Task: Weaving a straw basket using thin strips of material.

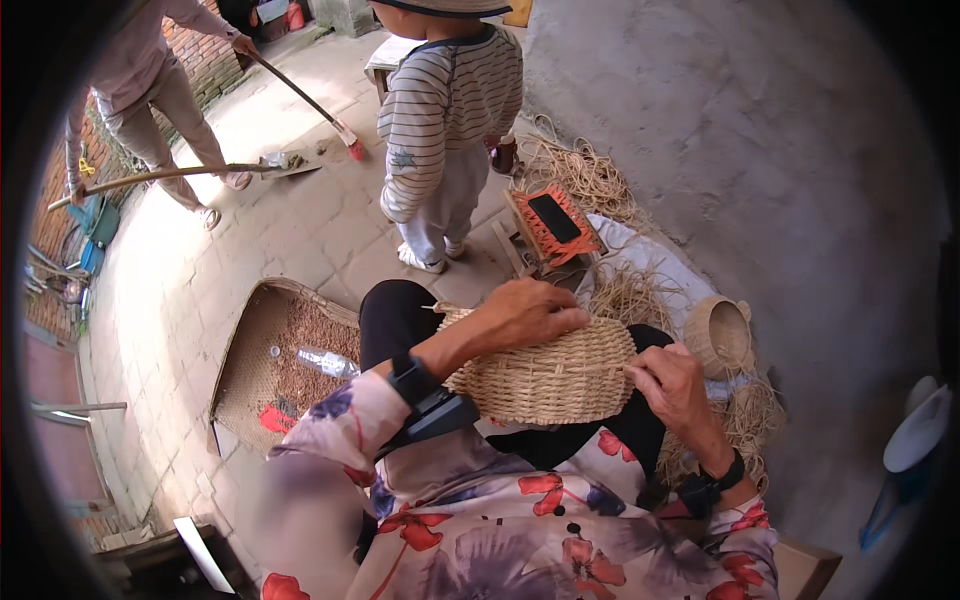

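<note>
A half-round piece of woven straw basket rests on my lap, its pale strands in tight rows. My left hand lies across its far side, the fingers bent over the upper edge and their tips partly hidden. At the basket's right edge my right hand is closed, thumb and fingertips pinched against the weave. Whether a loose strand is also between those fingers cannot be made out. Loose straw strands lie just beyond the basket, and a small round woven basket is tipped on its side to the right.
Ahead stands a child in a striped top, near an orange-covered stool. More straw lies along the wall. At left is a woven tray with brown grains and a plastic bottle. Farther off, a person holds a broom and a long-handled dustpan.
</note>
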The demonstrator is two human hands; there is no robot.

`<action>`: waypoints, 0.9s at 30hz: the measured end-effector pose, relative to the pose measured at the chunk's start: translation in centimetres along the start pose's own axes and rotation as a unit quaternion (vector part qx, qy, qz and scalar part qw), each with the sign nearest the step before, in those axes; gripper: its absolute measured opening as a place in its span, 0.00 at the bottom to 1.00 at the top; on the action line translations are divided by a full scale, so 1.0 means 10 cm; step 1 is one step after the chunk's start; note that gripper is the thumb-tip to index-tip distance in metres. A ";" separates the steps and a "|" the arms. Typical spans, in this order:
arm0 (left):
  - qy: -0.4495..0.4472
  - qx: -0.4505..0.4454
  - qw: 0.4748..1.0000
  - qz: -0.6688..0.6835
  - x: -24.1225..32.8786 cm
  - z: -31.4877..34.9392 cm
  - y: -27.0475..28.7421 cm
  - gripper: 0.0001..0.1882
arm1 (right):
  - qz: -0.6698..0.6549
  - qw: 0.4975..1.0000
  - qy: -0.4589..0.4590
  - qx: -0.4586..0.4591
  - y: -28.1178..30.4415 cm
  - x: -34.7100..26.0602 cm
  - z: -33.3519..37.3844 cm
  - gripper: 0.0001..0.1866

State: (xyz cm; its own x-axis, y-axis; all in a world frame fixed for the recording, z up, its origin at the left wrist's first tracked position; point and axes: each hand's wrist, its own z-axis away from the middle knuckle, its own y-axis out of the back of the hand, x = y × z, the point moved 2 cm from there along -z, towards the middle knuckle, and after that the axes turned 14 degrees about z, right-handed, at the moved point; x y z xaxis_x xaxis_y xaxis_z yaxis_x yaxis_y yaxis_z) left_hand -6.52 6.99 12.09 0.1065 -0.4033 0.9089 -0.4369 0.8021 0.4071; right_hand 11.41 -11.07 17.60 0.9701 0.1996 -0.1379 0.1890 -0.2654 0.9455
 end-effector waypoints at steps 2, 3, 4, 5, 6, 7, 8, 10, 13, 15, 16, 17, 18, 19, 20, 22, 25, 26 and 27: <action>0.061 -0.062 0.996 0.020 -0.02 -0.14 -0.05 0.23 | 0.059 0.997 -0.018 0.052 0.03 0.09 0.05 0.09; 0.075 -0.061 0.994 0.041 -0.03 -0.18 -0.07 0.24 | 0.103 0.990 -0.032 0.090 0.07 0.13 0.11 0.10; 0.097 -0.060 0.992 0.060 -0.05 -0.19 -0.07 0.25 | 0.157 0.980 -0.060 0.103 0.09 0.16 0.17 0.11; 0.104 -0.019 0.992 0.065 -0.07 -0.18 -0.06 0.26 | 0.165 0.976 -0.067 0.127 0.12 0.20 0.23 0.13; 0.118 0.021 0.990 0.071 -0.09 -0.16 -0.03 0.27 | 0.092 0.981 -0.128 0.114 0.12 0.25 0.28 0.13; 0.132 0.061 0.986 0.078 -0.10 -0.13 -0.01 0.27 | 0.022 0.977 -0.193 0.091 0.10 0.29 0.34 0.13; 0.141 0.124 0.962 0.197 -0.11 -0.10 0.00 0.26 | -0.051 0.958 -0.278 0.055 0.06 0.34 0.40 0.13; 0.150 0.244 0.862 0.417 -0.10 -0.04 -0.03 0.24 | -0.131 0.954 -0.268 0.022 -0.02 0.40 0.42 0.13; 0.052 0.206 0.728 0.651 0.03 0.12 -0.25 0.22 | -0.205 0.953 -0.219 0.050 -0.23 0.45 0.29 0.22; 0.042 0.136 0.690 0.710 0.10 0.25 -0.55 0.25 | -0.211 0.941 -0.242 0.103 -0.36 0.51 0.12 0.22; 0.065 0.092 0.686 0.718 0.10 0.30 -0.70 0.26 | -0.271 0.922 -0.257 0.105 -0.41 0.57 0.01 0.22; 0.088 0.049 0.681 0.725 0.08 0.35 -0.83 0.26 | -0.360 0.890 -0.258 0.106 -0.43 0.64 -0.11 0.22; 0.110 0.031 0.660 0.743 0.04 0.40 -0.94 0.26 | -0.321 0.915 -0.229 0.086 -0.47 0.67 -0.25 0.22; 0.133 0.014 0.638 0.758 -0.01 0.44 -1.02 0.26 | -0.305 0.919 -0.234 0.082 -0.54 0.63 -0.34 0.22; 0.154 0.001 0.616 0.773 -0.07 0.49 -1.09 0.26 | -0.296 0.932 -0.197 0.061 -0.62 0.55 -0.42 0.23; 0.156 0.029 0.535 0.830 -0.18 0.55 -1.13 0.26 | -0.237 0.949 -0.205 0.016 -0.75 0.41 -0.55 0.24; 0.119 0.065 0.504 0.853 -0.24 0.70 -1.22 0.29 | -0.321 0.927 -0.194 0.012 -0.81 0.34 -0.65 0.23; 0.111 0.066 0.492 0.861 -0.23 0.74 -1.25 0.29 | -0.314 0.931 -0.186 0.007 -0.84 0.31 -0.69 0.23; 0.109 0.072 0.488 0.863 -0.23 0.77 -1.27 0.29 | -0.312 0.935 -0.167 0.022 -0.84 0.27 -0.73 0.24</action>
State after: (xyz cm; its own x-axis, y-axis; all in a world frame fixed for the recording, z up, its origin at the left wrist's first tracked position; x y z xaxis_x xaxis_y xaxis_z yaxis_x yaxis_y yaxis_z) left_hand -8.13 -5.63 4.15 -0.4449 0.8876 -0.1198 -0.0998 -0.1820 -0.9782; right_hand 11.37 -1.38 11.39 0.6607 0.0244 -0.7503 0.7332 -0.2354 0.6380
